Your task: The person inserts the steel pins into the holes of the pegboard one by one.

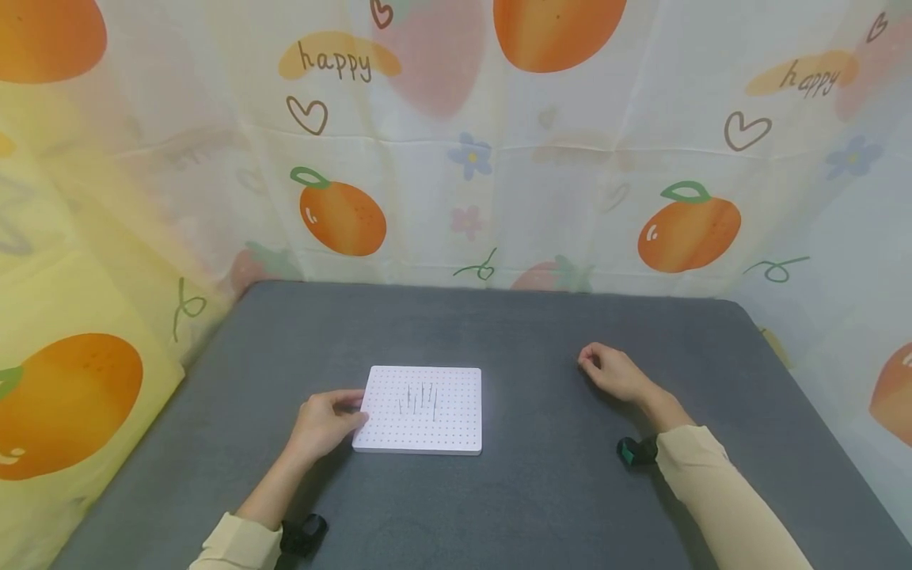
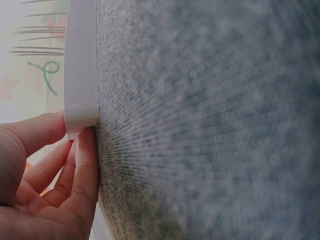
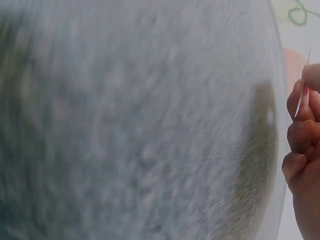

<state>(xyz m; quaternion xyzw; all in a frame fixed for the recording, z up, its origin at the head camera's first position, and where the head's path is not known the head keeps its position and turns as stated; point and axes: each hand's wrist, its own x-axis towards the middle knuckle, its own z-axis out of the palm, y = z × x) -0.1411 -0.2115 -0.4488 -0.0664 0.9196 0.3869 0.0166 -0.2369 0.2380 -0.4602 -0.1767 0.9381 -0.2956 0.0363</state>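
Note:
A white board dotted with small holes (image 1: 456,412) lies on the dark table, and several thin needles (image 1: 435,404) stand upright near its middle. My left hand (image 1: 324,426) holds the board by its left edge. In the left wrist view, the thumb rests at the top face while the other fingers of the left hand (image 2: 55,190) are at the side and lower edge. Well to the right of the board, my right hand (image 1: 616,374) is over the table with curled fingers. The right wrist view has this hand pinching a thin, shiny needle (image 3: 299,101).
Grey table surface (image 1: 527,491) surrounds the board. Behind it hangs a curtain (image 1: 427,182) printed with fruit, hearts and words, and it continues down both sides. A dark strapped device (image 1: 304,536) sits at the left wrist, another device (image 1: 636,451) at the right.

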